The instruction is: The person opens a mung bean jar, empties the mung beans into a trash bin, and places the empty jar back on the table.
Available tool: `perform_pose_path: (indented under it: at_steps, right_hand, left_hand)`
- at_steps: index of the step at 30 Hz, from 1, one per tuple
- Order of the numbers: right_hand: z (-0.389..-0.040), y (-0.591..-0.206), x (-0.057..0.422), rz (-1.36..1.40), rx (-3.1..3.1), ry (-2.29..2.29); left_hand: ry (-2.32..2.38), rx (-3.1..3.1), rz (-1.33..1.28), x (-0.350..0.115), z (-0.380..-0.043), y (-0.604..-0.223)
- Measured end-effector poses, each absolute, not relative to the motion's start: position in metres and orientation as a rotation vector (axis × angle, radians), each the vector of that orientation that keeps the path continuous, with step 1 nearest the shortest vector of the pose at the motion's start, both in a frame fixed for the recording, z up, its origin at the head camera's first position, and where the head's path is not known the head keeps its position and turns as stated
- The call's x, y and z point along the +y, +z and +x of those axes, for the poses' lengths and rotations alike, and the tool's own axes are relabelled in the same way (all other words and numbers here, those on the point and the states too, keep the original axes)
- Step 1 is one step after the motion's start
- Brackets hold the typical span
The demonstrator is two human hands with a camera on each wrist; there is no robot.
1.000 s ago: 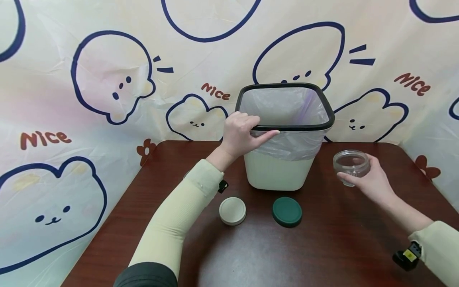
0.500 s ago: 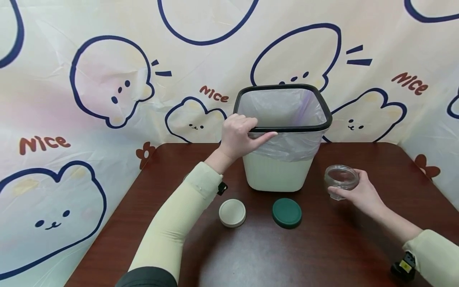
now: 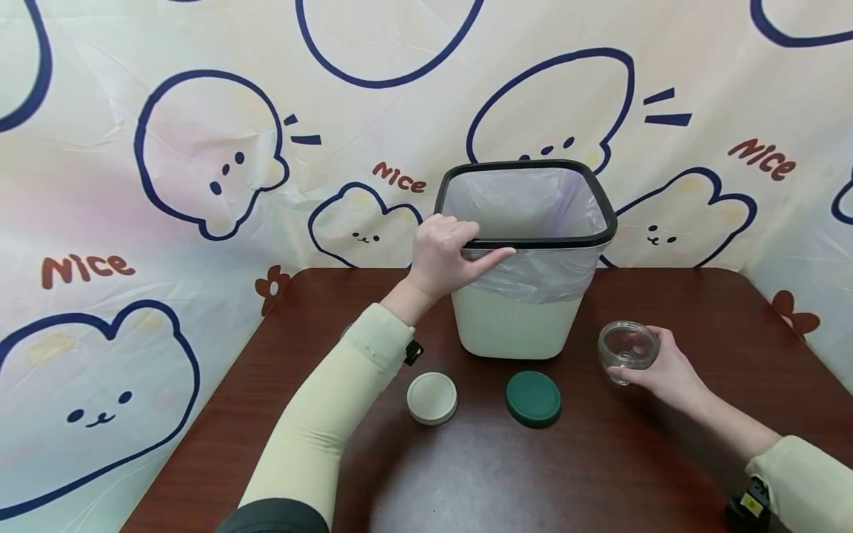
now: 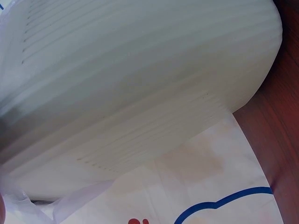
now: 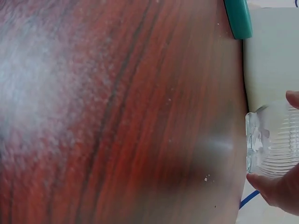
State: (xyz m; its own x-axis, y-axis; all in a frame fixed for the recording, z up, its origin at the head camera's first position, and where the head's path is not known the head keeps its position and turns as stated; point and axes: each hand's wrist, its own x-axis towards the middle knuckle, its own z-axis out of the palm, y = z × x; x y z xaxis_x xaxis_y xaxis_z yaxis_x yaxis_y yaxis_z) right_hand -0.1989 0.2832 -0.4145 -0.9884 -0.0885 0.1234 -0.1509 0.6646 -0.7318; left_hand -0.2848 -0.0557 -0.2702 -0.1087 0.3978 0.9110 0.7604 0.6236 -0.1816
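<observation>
My left hand (image 3: 443,255) grips the near left of the black rim on a pale green trash bin (image 3: 516,326). Its fingers curl over the edge, and the thumb stretches along the front below the rim. In the left wrist view the bin's ribbed wall (image 4: 140,93) fills most of the frame. My right hand (image 3: 666,374) holds a clear glass jar (image 3: 626,346) upright, without a lid, to the right of the bin. Thumb and fingers wrap its sides. The right wrist view shows the jar's ridged glass (image 5: 280,144) with its base close to the tabletop.
A white round lid (image 3: 432,398) and a green round lid (image 3: 533,398) lie on the brown table (image 3: 466,481) before the bin. A clear plastic bag (image 3: 533,274) lines the bin. A printed cloth (image 3: 220,296) hangs behind. My left forearm nearly hides a small clear curved edge.
My right hand has brought the jar down toward the table, nearer to me and slightly left. The left hand keeps its grip on the bin's rim.
</observation>
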Motion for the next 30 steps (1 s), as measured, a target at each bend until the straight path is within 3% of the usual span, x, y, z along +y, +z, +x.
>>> perform_pose_path:
  at_steps: [30]
  right_hand:
    - [-0.1966,-0.4246,0.2796,0.160,-2.806,1.327]
  left_hand:
    - [-0.377,-1.715,-0.960,-0.0541,-0.2871,-0.2696]
